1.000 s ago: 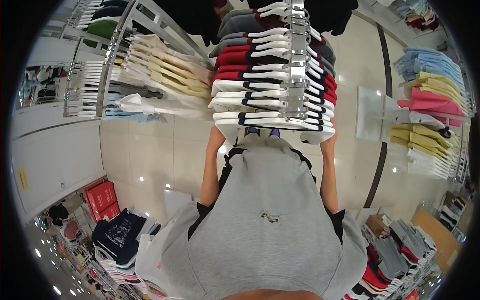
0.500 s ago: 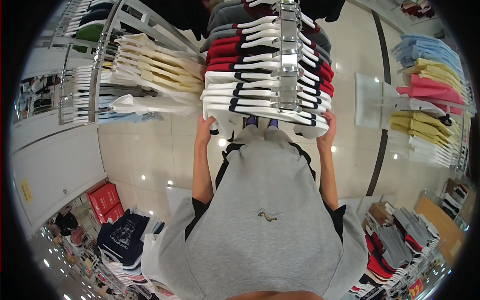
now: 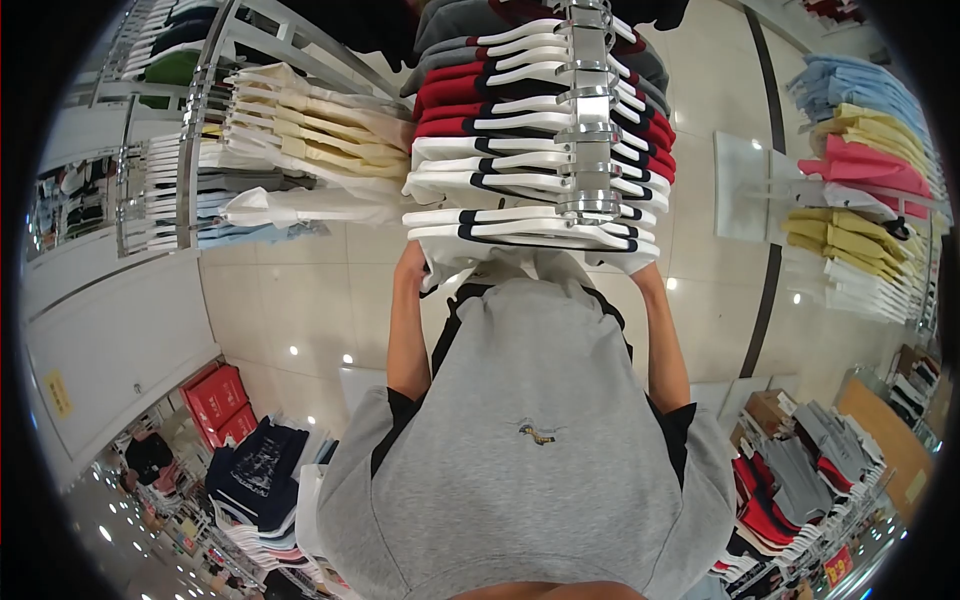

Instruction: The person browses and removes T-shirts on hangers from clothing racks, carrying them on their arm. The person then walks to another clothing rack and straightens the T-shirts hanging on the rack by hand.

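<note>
A white, navy-trimmed cloth shirt (image 3: 450, 250) hung crosswise at the near end of the chrome rail (image 3: 592, 112), between left hand (image 3: 411, 262) and right hand (image 3: 647, 274), apart at its sides, grip unclear.

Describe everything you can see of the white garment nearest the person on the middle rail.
The white garment looks like soft cloth, with dark trim at the neckline. It hangs at the near end of the metal rail, on a white hanger, shoulders spread from side to side, close to another white garment behind it. The left hand is at its left edge and the right hand at its right; both are partly hidden, so how firmly they hold it is unclear. Its lower part is mostly out of sight.
</note>
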Tool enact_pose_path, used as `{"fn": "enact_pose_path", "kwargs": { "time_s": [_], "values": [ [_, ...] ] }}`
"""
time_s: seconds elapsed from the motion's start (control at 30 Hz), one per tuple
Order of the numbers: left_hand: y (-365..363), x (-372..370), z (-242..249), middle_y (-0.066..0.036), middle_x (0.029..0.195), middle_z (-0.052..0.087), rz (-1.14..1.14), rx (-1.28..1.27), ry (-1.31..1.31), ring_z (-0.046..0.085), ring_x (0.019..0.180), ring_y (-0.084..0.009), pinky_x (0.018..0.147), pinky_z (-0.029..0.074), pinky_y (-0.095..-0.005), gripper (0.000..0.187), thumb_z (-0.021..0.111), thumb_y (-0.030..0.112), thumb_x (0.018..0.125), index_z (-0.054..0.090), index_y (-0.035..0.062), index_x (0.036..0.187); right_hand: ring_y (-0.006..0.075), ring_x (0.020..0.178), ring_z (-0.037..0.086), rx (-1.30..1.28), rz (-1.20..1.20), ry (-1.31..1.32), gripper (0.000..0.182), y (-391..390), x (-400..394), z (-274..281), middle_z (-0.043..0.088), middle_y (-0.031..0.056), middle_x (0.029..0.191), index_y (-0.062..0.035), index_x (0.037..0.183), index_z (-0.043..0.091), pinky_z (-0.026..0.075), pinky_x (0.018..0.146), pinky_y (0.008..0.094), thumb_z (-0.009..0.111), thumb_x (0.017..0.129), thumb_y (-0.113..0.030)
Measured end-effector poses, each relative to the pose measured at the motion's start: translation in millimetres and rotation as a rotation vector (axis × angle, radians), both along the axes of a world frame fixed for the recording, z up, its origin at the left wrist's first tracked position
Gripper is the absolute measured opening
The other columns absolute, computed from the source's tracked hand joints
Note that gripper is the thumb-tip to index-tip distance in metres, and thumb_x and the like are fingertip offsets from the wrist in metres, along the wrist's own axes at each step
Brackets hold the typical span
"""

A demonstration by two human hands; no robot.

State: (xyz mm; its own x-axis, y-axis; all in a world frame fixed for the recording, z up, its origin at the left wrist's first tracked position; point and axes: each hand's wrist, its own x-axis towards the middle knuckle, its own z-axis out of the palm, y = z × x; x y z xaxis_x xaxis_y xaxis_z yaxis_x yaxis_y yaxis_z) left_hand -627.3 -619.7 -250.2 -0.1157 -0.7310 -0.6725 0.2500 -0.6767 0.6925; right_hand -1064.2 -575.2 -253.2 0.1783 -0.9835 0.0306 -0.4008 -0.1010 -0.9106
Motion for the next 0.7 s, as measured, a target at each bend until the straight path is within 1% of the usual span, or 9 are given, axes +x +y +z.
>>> {"fn": "enact_pose_path", "kwargs": {
  "time_s": [0.07,0.1,0.13,0.2,0.33,0.4,0.6,0.67,0.7],
  "values": [
    [-1,3,5,-0.010,0.119,0.064,-0.061,0.044,-0.036,0.064,0.104,-0.0204,0.085,0.053,-0.0338,0.046,0.049,0.038,0.096,0.057,0.0041,0.127,0.0162,0.097,0.064,-0.104,0.017,0.009,0.040,14,-9,-29,0.068,0.0083,0.111,-0.0031,0.120,0.062,0.051,0.088,0.0320,0.073,0.082,-0.011],
    [-1,3,7,-0.010,0.119,0.065,-0.092,0.065,-0.053,0.064,0.104,-0.0203,0.085,0.053,-0.0337,0.046,0.050,0.038,0.096,0.057,0.0041,0.127,0.0160,0.096,0.063,0.064,-0.149,-0.128,0.038,21,-1,-1,0.069,0.0082,0.110,-0.0021,0.120,0.062,0.050,0.086,0.0305,0.070,0.084,-0.009],
    [-1,4,7,-0.010,0.119,0.065,-0.124,0.088,-0.070,0.064,0.104,-0.0201,0.084,0.054,-0.0335,0.046,0.050,0.038,0.096,0.057,0.0041,0.126,0.0160,0.096,0.063,0.067,-0.157,-0.125,0.038,25,-3,-1,0.069,0.0082,0.110,-0.0021,0.120,0.062,0.050,0.086,0.0305,0.070,0.084,-0.009],
    [-1,5,5,-0.010,0.118,0.065,-0.165,0.112,-0.084,0.064,0.103,-0.0200,0.084,0.054,-0.0333,0.046,0.050,0.037,0.096,0.058,0.0041,0.126,0.0173,0.097,0.062,0.213,-0.465,-0.286,0.037,31,-10,3,0.068,0.0081,0.110,-0.0004,0.122,0.060,0.049,0.086,0.0299,0.067,0.087,-0.010],
    [3,13,-31,-0.011,0.115,0.067,-0.138,0.208,-0.146,0.066,0.101,-0.0199,0.081,0.055,-0.0323,0.042,0.053,0.034,0.095,0.060,0.0042,0.123,0.0132,0.104,0.057,0.211,-0.647,-0.316,0.035,52,14,10,0.063,0.0074,0.116,-0.0005,0.124,0.057,0.046,0.088,0.0273,0.057,0.094,-0.017],
    [-1,17,-44,-0.011,0.116,0.066,-0.167,0.200,-0.144,0.066,0.101,-0.0200,0.081,0.055,-0.0325,0.041,0.053,0.034,0.095,0.060,0.0042,0.123,0.0137,0.107,0.056,0.230,-0.662,-0.319,0.038,62,13,10,0.060,0.0077,0.122,-0.0018,0.130,0.052,0.045,0.091,0.0282,0.054,0.096,-0.020],
    [-16,8,-28,-0.010,0.123,0.063,-0.233,0.205,0.208,0.064,0.106,-0.0206,0.088,0.055,-0.0363,0.043,0.055,0.031,0.096,0.054,0.0042,0.130,0.0165,0.119,0.051,0.487,-0.724,-0.598,0.047,92,21,19,0.054,0.0067,0.131,-0.0027,0.138,0.045,0.042,0.100,0.0309,0.056,0.096,-0.020],
    [-12,-1,-19,-0.010,0.118,0.064,-0.284,-0.075,0.146,0.065,0.099,-0.0178,0.081,0.055,-0.0311,0.038,0.054,0.023,0.097,0.056,0.0010,0.128,0.0166,0.122,0.050,0.436,-0.592,-0.591,0.050,102,26,21,0.052,0.0058,0.135,-0.0030,0.139,0.044,0.040,0.102,0.0305,0.058,0.093,-0.017],
    [-11,-4,-14,-0.010,0.123,0.062,-0.286,-0.074,0.151,0.064,0.103,-0.0178,0.085,0.054,-0.0317,0.041,0.055,0.023,0.096,0.054,0.0003,0.131,0.0154,0.110,0.056,0.407,-0.662,-0.517,0.044,103,36,28,0.061,0.0071,0.120,0.0000,0.128,0.053,0.044,0.095,0.0296,0.058,0.085,-0.006]
  ]
}}
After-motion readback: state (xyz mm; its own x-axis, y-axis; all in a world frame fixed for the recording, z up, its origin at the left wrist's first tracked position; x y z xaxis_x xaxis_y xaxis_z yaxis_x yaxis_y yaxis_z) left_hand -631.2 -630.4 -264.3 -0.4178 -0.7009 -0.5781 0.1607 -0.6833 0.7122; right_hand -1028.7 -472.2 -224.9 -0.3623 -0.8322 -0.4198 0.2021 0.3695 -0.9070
